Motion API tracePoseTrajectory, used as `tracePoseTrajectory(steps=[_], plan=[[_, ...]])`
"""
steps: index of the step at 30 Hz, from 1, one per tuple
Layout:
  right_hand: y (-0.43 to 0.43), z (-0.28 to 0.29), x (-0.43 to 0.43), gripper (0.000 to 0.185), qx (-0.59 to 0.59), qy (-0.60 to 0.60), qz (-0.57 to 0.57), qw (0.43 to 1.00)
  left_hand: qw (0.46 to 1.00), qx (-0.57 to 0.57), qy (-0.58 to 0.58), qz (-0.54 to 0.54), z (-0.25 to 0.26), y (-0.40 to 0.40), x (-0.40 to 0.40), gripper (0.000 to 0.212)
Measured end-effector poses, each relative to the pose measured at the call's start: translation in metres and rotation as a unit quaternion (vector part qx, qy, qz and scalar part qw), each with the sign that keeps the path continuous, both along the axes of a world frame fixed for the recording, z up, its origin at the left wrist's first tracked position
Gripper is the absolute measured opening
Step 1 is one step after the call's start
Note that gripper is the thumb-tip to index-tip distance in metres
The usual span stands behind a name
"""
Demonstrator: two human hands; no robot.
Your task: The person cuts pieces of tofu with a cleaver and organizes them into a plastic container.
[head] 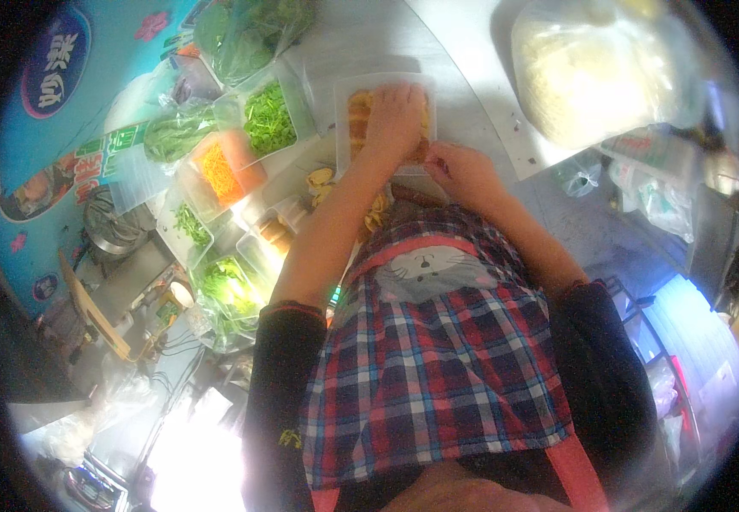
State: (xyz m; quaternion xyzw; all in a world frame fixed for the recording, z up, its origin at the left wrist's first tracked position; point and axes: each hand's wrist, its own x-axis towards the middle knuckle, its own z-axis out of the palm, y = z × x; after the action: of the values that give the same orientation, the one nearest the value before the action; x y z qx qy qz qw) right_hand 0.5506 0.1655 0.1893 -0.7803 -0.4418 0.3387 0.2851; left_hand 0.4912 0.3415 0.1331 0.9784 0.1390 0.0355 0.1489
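A clear plastic container (342, 121) holding yellow-brown food pieces (359, 115) stands on the work surface in front of me. My left hand (398, 118) reaches down into it, fingers over the food; whether it grips a piece is hidden. My right hand (462, 169) is at the container's near right corner, fingers curled, and what they hold cannot be made out. Pale yellow curled pieces (320, 179) lie left of and below my left forearm. A brown block-like edge (418, 195) shows between the container and my checked apron (433, 371).
Containers of chopped greens (269, 121), shredded carrot (218, 171) and lettuce (228, 281) stand at the left, beside bagged leafy greens (241, 38). A large plastic bag of pale food (590, 77) sits at the upper right. A metal scrubber (110, 217) lies far left.
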Motion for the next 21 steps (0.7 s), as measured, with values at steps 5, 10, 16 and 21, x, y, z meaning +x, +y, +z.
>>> tracePoseTrajectory(steps=[5,10,16,21], plan=[[0.002,0.005,0.003,0.012,-0.001,0.009,0.004,1.0,0.997,-0.053,0.053,-0.001,0.012,0.001,0.01,0.017],[0.002,-0.003,0.004,0.012,0.013,-0.008,0.01,1.0,0.994,-0.074,0.079,-0.012,0.016,0.011,0.013,0.028],[0.003,0.0,0.003,0.011,0.004,0.019,0.004,1.0,0.99,-0.12,0.071,-0.008,0.014,0.013,0.002,0.066],[0.004,0.003,0.004,0.011,-0.005,0.029,0.003,1.0,0.992,-0.093,-0.08,-0.03,0.005,0.012,-0.005,0.038]])
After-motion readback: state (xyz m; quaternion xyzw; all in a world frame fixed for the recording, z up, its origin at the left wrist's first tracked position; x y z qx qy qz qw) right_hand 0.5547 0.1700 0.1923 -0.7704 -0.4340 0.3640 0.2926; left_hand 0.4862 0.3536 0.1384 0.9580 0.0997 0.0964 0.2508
